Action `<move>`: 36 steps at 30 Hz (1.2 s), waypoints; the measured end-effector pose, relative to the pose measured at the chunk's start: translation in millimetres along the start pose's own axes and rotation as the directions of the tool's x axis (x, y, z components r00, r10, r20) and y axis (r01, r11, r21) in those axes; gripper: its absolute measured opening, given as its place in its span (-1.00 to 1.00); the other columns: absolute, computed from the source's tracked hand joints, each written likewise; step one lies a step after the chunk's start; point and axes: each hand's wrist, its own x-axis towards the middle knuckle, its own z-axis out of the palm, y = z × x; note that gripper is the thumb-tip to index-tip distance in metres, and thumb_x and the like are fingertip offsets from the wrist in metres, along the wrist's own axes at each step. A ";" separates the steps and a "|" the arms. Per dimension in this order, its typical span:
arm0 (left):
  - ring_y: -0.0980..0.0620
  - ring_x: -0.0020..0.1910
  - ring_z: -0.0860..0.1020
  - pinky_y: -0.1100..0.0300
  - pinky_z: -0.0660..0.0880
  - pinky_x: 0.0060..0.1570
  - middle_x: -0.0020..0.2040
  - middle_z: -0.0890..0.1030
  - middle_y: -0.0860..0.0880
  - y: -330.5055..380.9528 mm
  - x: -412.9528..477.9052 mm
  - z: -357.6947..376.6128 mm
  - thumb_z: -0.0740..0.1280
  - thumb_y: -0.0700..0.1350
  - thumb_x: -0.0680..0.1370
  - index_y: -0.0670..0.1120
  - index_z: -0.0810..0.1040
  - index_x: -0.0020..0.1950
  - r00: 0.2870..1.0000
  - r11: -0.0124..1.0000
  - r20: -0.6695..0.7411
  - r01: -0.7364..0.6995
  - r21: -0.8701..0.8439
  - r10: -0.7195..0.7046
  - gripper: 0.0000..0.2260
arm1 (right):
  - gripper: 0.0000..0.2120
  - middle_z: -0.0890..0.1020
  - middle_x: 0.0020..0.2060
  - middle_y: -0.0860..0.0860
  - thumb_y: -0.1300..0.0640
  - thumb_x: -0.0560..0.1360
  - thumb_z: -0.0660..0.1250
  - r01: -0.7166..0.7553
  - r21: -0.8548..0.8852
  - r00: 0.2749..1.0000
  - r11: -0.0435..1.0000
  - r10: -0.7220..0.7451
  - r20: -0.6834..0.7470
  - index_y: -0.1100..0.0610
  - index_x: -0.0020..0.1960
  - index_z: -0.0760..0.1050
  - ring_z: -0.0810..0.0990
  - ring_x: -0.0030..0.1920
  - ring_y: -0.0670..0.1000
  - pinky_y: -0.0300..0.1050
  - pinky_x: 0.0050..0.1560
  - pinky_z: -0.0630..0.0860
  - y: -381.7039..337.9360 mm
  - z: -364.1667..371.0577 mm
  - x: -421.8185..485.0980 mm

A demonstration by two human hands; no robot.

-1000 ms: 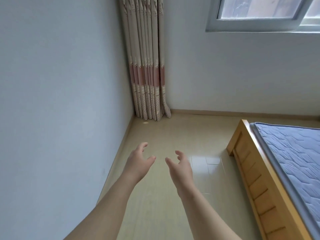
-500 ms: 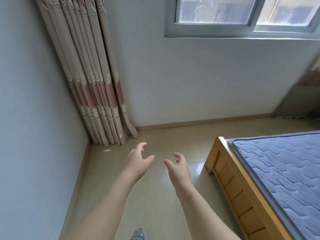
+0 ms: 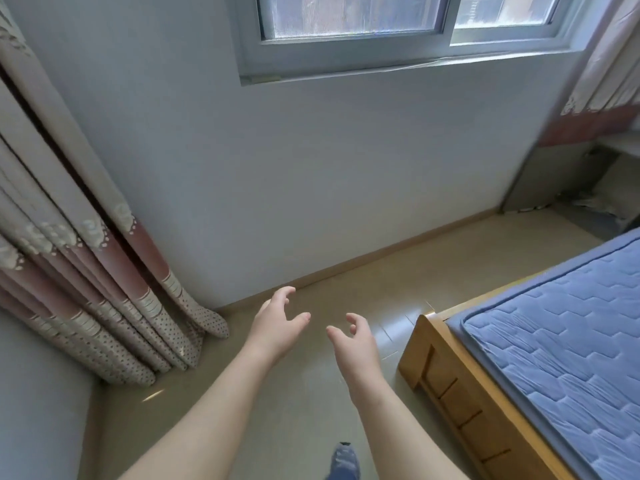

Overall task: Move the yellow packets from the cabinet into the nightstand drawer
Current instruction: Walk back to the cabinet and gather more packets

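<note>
Since half a second ago the head view has swung to the right: the patterned curtain [image 3: 86, 271] has slid to the left edge, the window [image 3: 381, 29] now spans most of the top, and more of the far right corner has come into sight, while both hands have kept nearly the same pose. The left hand [image 3: 277, 323] is held out over the floor [image 3: 311, 410] with its fingers spread and loosely curved, thumb pointing toward the other hand, and nothing in it. The right hand [image 3: 353, 344] hangs just beside it but apart from it, palm turned inward, fingers likewise relaxed and parted, gripping nothing. Both bare forearms reach in from the bottom edge. Between them, low in the frame, the toe of a foot [image 3: 343, 460] in a bluish shoe shows. A pale wall [image 3: 311, 168] runs under the window down to a wooden skirting board [image 3: 381, 251]. On the right stands a wooden bed frame [image 3: 450, 393] carrying a quilted blue mattress [image 3: 554, 341]. A second curtain [image 3: 606, 74] hangs at the upper right, above a dim, blurred corner whose contents I cannot make out. Where the yellow packets lie cannot be told from this view; neither hand carries one.
</note>
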 end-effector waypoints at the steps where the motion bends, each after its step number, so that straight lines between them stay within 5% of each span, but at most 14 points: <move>1: 0.00 0.30 0.38 0.24 0.30 0.09 0.37 0.37 -0.02 7.5 22.4 4.2 0.31 -0.06 0.55 0.05 0.28 0.43 1.000 1.000 0.005 -0.007 0.005 0.007 -0.53 | -0.55 0.32 0.36 0.03 0.09 0.55 0.24 0.004 0.007 1.000 1.000 -0.004 -0.010 0.04 0.42 0.25 0.35 0.04 -0.07 -0.20 0.00 0.27 -8.4 -1.2 22.5; 11: 0.00 0.33 0.36 0.16 0.33 0.21 0.38 0.36 0.00 116.3 227.8 58.4 0.29 -0.06 0.56 0.06 0.27 0.44 0.990 0.997 0.121 -0.067 -0.033 0.070 -0.54 | -0.55 0.32 0.34 0.02 0.08 0.54 0.24 -0.009 0.047 0.989 0.999 0.016 -0.149 0.03 0.41 0.27 0.35 0.09 -0.05 -0.15 0.03 0.30 -94.8 -55.2 226.7; 21: 0.04 0.27 0.39 0.23 0.31 0.04 0.36 0.37 0.02 172.7 437.5 114.5 0.28 -0.05 0.56 0.07 0.26 0.44 0.937 0.985 0.306 -0.166 -0.035 0.169 -0.54 | -0.55 0.33 0.32 0.00 0.07 0.56 0.24 -0.078 0.137 0.932 0.988 0.121 -0.342 0.02 0.42 0.26 0.36 0.07 -0.04 -0.16 0.02 0.30 -149.5 -71.9 408.7; 30: 0.02 0.29 0.40 0.10 0.41 0.20 0.36 0.39 0.02 261.8 623.9 154.0 0.28 -0.03 0.55 0.07 0.27 0.44 0.761 0.921 0.583 -0.386 0.055 0.284 -0.54 | -0.54 0.31 0.33 -0.07 0.05 0.56 0.22 -0.102 0.353 0.795 0.930 0.290 -0.532 -0.03 0.42 0.23 0.36 0.03 -0.07 -0.17 -0.01 0.30 -229.6 -82.2 552.4; 36: 0.05 0.26 0.41 0.19 0.38 0.09 0.37 0.38 0.02 307.6 677.8 216.4 0.28 -0.03 0.55 0.08 0.26 0.44 0.596 0.857 0.748 -0.510 0.073 0.291 -0.53 | -0.55 0.32 0.33 -0.05 0.06 0.55 0.22 -0.123 0.456 0.680 0.882 0.409 -0.609 -0.02 0.42 0.24 0.40 -0.14 -0.15 -0.20 -0.11 0.31 -237.3 -117.5 606.1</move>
